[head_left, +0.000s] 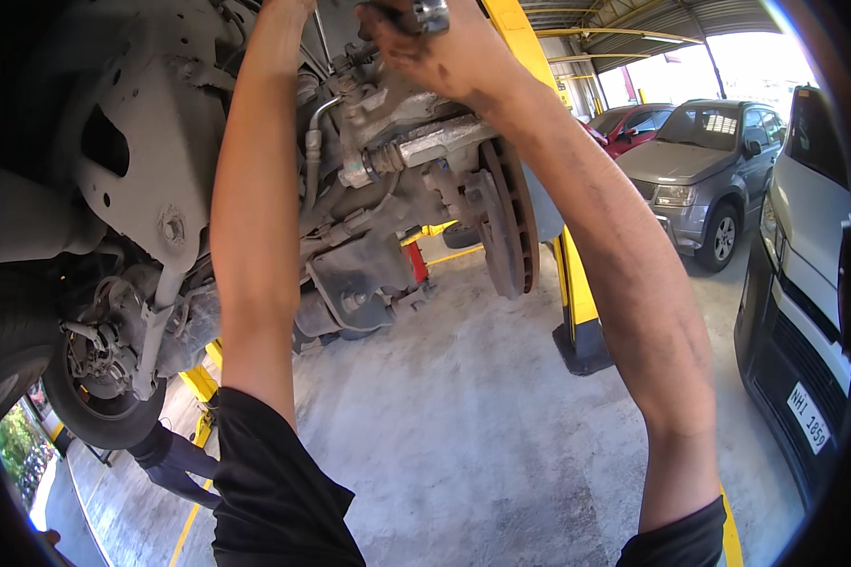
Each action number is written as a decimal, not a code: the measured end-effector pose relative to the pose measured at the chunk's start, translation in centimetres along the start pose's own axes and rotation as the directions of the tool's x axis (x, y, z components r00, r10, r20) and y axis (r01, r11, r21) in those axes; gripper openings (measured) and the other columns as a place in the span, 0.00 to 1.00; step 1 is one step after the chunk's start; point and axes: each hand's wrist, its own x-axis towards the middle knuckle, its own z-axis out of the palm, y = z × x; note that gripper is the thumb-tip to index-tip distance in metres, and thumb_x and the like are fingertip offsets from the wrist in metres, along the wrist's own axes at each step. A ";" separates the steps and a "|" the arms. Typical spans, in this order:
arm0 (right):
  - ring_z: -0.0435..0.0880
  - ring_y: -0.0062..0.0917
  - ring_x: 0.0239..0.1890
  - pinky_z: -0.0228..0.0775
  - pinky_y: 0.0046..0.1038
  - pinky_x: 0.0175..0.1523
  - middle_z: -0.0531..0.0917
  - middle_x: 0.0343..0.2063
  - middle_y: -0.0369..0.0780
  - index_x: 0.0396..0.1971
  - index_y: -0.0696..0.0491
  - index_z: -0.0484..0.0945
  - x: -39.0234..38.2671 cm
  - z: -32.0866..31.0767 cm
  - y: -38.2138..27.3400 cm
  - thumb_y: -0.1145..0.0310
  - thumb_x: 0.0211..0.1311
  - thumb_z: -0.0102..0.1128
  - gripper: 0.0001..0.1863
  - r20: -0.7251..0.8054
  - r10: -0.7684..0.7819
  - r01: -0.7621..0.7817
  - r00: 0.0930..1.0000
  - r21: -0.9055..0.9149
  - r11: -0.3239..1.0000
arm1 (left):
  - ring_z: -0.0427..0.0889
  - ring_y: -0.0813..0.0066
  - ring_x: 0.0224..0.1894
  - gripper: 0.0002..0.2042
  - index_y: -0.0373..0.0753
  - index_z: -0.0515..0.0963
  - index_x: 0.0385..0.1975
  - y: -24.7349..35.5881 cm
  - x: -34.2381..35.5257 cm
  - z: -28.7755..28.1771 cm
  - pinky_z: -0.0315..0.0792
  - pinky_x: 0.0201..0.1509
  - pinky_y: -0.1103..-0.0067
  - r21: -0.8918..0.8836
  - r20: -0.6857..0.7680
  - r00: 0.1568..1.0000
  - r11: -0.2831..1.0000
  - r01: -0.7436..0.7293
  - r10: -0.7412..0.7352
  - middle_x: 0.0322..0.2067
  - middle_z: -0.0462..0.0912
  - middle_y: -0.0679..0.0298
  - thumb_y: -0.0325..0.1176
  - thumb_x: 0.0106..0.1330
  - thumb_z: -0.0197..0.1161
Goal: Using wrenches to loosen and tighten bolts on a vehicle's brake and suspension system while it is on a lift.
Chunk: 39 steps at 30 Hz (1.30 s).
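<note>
Both my arms reach up under a raised vehicle. My left hand (288,6) is at the top edge, beside a thin metal rod (323,36) on the underbody; its fingers are cut off by the frame. Smudged with dark grease, my right hand (435,57) is closed around a tool with a shiny metal end (431,15). The tool's exact kind does not show. Below that hand are a silver metal arm (435,144) of the suspension and a curved metal pipe (318,123). A bare brake disc (515,222) hangs to the right.
A grey perforated underbody frame (156,170) fills the left, above a wheel (109,406). Behind my right arm stands a yellow lift post (577,283). A silver car (695,170), a red car (633,128) and a white vehicle (804,246) are at right. A person's dark-clothed legs (175,458) show lower left.
</note>
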 end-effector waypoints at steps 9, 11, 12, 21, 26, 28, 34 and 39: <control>0.78 0.54 0.26 0.69 0.44 0.32 0.76 0.19 0.53 0.22 0.59 0.75 2.5 -0.7 -2.9 0.69 0.52 0.62 0.09 0.165 0.085 -0.099 0.983 0.075 0.992 | 0.68 0.76 0.27 0.19 0.33 0.74 0.26 4.8 -22.8 -4.1 0.64 0.35 0.78 -0.212 0.224 0.960 0.970 -0.119 0.167 0.23 0.70 0.66 0.43 0.76 0.54; 0.78 0.53 0.27 0.69 0.44 0.32 0.76 0.20 0.54 0.22 0.60 0.74 2.4 -0.9 -2.5 0.69 0.52 0.62 0.10 0.131 0.161 -0.173 0.978 0.081 0.982 | 0.67 0.77 0.26 0.19 0.33 0.76 0.26 4.5 -22.9 -3.8 0.62 0.34 0.80 -0.254 0.223 0.960 0.961 -0.113 0.171 0.22 0.69 0.68 0.43 0.75 0.57; 0.78 0.53 0.27 0.69 0.44 0.32 0.76 0.20 0.55 0.22 0.61 0.74 2.6 -0.9 -2.0 0.70 0.52 0.62 0.09 0.172 0.076 -0.087 0.982 0.062 0.994 | 0.67 0.80 0.26 0.18 0.33 0.77 0.27 4.6 -22.7 -3.7 0.61 0.34 0.81 -0.086 0.165 0.964 0.977 -0.195 0.207 0.21 0.70 0.70 0.43 0.73 0.59; 0.79 0.54 0.25 0.70 0.45 0.31 0.77 0.18 0.55 0.22 0.61 0.76 2.7 -0.8 -2.5 0.69 0.52 0.64 0.10 0.283 0.216 -0.252 0.934 0.098 0.963 | 0.78 0.68 0.52 0.27 0.30 0.76 0.54 2.6 -22.9 -7.1 0.68 0.61 0.74 0.295 0.141 0.964 0.921 -0.256 0.224 0.47 0.83 0.56 0.47 0.64 0.70; 0.80 0.58 0.38 0.75 0.46 0.42 0.81 0.33 0.59 0.33 0.61 0.78 1.4 0.2 -1.4 0.66 0.52 0.67 0.15 0.167 0.335 -0.334 0.927 -0.037 0.942 | 0.79 0.69 0.50 0.22 0.31 0.76 0.53 4.6 -24.3 -5.9 0.69 0.60 0.73 0.320 0.347 0.898 0.865 -0.386 0.273 0.47 0.84 0.56 0.41 0.68 0.67; 0.78 0.59 0.44 0.74 0.47 0.49 0.79 0.39 0.61 0.40 0.61 0.77 0.9 1.5 -0.3 0.63 0.52 0.69 0.20 0.135 0.243 -0.233 0.961 -0.088 0.968 | 0.80 0.70 0.48 0.17 0.30 0.76 0.51 3.8 -23.5 -6.5 0.71 0.57 0.74 0.386 0.297 0.903 0.826 -0.411 0.310 0.44 0.85 0.55 0.35 0.70 0.64; 0.75 0.58 0.47 0.71 0.48 0.55 0.77 0.42 0.60 0.45 0.61 0.74 1.0 1.8 -1.2 0.64 0.54 0.67 0.23 0.152 0.325 -0.323 0.934 -0.035 0.946 | 0.79 0.73 0.47 0.15 0.29 0.77 0.50 5.0 -22.3 -7.1 0.70 0.56 0.77 0.537 0.298 0.893 0.714 -0.448 0.336 0.45 0.85 0.57 0.33 0.71 0.63; 0.75 0.58 0.47 0.70 0.48 0.55 0.76 0.41 0.61 0.45 0.62 0.74 0.8 2.1 -0.7 0.63 0.53 0.69 0.24 0.118 0.242 -0.238 0.963 -0.044 0.970 | 0.82 0.71 0.45 0.16 0.23 0.75 0.49 4.7 -23.3 -6.4 0.75 0.53 0.76 0.610 0.224 0.899 0.665 -0.431 0.377 0.45 0.84 0.52 0.32 0.72 0.63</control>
